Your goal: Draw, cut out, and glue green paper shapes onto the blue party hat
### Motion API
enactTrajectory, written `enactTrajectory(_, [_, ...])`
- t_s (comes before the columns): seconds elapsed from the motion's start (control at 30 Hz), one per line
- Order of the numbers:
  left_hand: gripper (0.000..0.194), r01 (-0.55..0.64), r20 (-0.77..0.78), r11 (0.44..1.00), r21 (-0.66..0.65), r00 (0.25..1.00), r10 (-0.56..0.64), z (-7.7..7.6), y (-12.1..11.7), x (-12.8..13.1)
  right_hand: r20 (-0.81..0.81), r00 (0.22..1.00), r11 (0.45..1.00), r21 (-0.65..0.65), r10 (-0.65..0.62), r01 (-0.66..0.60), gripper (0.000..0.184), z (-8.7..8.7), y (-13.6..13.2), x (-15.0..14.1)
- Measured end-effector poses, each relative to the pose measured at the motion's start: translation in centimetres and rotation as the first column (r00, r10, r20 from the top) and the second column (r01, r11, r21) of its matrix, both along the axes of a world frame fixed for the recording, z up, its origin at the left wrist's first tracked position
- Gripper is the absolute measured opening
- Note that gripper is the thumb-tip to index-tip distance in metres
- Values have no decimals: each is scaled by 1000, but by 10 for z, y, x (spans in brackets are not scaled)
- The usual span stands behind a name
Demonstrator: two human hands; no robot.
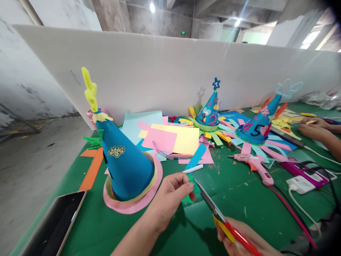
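Observation:
My left hand point(169, 200) pinches a small green cutout point(196, 187) with dark lines on it between thumb and fingers, above the table. In my right hand point(229, 233) is a pair of scissors point(212, 205) with red and yellow handles. The blades point up and left, their tips at the edge of the cutout. To the left of my hands stands a tall blue cone hat point(127, 174) with a pink and cream brim, a gold-outlined sticker and a yellow fuzzy topper point(90, 90). A white marker point(193, 169) lies just beyond my left hand.
Pink and yellow paper sheets point(186, 138) lie behind. Two smaller blue hats point(209, 115) stand farther back. To the right are a pink glue gun point(254, 164), a purple power strip point(306, 174) and cables. A phone point(54, 224) lies front left. Another person's hands point(315, 128) work far right.

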State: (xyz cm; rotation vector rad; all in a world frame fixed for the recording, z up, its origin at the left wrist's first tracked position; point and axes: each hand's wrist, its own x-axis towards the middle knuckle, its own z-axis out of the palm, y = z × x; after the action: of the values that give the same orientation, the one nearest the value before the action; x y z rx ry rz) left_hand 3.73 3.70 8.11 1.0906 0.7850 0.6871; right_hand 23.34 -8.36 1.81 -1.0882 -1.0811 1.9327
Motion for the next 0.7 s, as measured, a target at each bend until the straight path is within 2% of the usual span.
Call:
enactTrajectory(0.13, [21, 1, 14, 1000, -15, 1000, 0, 1, 0, 1, -4, 1000, 999, 35, 6, -6, 47, 3, 3, 0])
enactTrajectory(0.23, [20, 22, 31, 999, -27, 999, -21, 0, 0, 1, 24, 1000, 1000, 1, 9, -9, 40, 14, 5, -3])
enactTrajectory(0.33, [20, 43, 24, 999, -26, 999, -42, 0, 1, 0, -7, 1000, 999, -34, -28, 28, 44, 19, 3, -7])
enactTrajectory(0.47, [21, 37, -23, 999, 4, 999, -36, 1, 2, -1, -109, 986, 983, -148, -123, 106, 46, 15, 0, -11])
enactTrajectory(0.57, [23, 33, -50, 999, 37, 998, -32, 2, 3, -2, -217, 971, 970, -239, -101, 48, 37, 10, 2, -11])
enactTrajectory(0.7, [23, 29, -56, 999, 40, 998, -27, 1, 3, -2, -278, 956, 966, -259, -90, 15, 34, 2, 3, -11])
